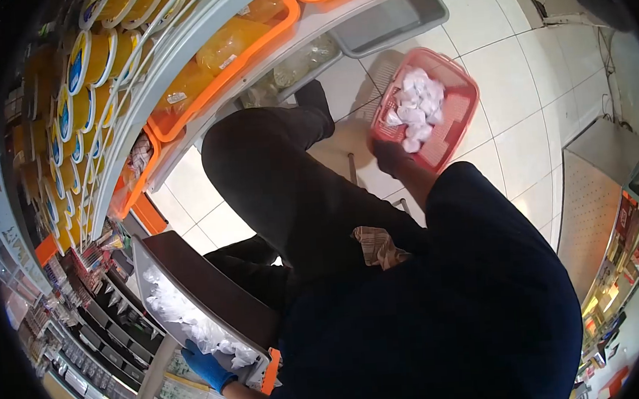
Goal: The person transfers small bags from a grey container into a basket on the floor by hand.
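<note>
My left hand (210,367), in a blue glove, is at the lower left with its fingers curled at the far edge of a grey bin (211,283). The bin leans close beside my legs and holds many crumpled white plastic bags (183,310). My right hand (392,158) looks dark and is closed on the near corner of a pink plastic basket (466,88). Inside the basket lies a heap of small white wrapped bundles (420,102). Its fingers are partly hidden by the rim.
Orange bins (290,18) with bagged yellow goods line the shelf at upper left, near yellow tubs (81,64). Grey trays (393,23) sit low beneath them. Tiled floor (528,135) runs right towards a perforated metal panel (590,197). Stool legs (352,168) stand beside my leg.
</note>
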Available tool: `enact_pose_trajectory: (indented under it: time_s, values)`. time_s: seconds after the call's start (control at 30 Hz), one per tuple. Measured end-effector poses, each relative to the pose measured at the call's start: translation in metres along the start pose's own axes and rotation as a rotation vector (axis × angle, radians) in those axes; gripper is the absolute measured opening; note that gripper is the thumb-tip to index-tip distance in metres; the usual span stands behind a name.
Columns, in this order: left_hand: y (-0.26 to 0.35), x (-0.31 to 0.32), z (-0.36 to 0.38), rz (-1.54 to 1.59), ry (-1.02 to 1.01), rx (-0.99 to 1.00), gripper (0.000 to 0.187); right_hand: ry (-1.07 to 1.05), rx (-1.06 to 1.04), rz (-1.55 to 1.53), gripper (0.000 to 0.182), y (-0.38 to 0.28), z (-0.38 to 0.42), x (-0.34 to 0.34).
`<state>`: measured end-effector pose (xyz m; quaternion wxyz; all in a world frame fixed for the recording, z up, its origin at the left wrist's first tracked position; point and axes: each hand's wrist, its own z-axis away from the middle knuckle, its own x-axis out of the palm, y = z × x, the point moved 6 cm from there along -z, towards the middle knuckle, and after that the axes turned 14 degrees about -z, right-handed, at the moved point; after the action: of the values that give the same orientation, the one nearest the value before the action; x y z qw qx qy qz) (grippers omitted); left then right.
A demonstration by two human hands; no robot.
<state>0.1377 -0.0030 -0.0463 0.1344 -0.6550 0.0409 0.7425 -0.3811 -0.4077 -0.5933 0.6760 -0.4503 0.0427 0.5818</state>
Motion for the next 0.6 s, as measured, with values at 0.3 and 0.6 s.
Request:
enact_pose_trajectory:
  time_s: [0.3, 0.6]
  values:
    - [0.018, -0.004, 0.005, -0.114, 0.065, 0.031, 0.053, -0.415, 0.157, 0.618, 0.031, 0.144, 0.098, 0.004]
    - [0.024, -0.01, 0.003, -0.197, 0.015, 0.008, 0.059, 0.008, 0.317, -0.53, 0.047, 0.1, -0.043, -0.009]
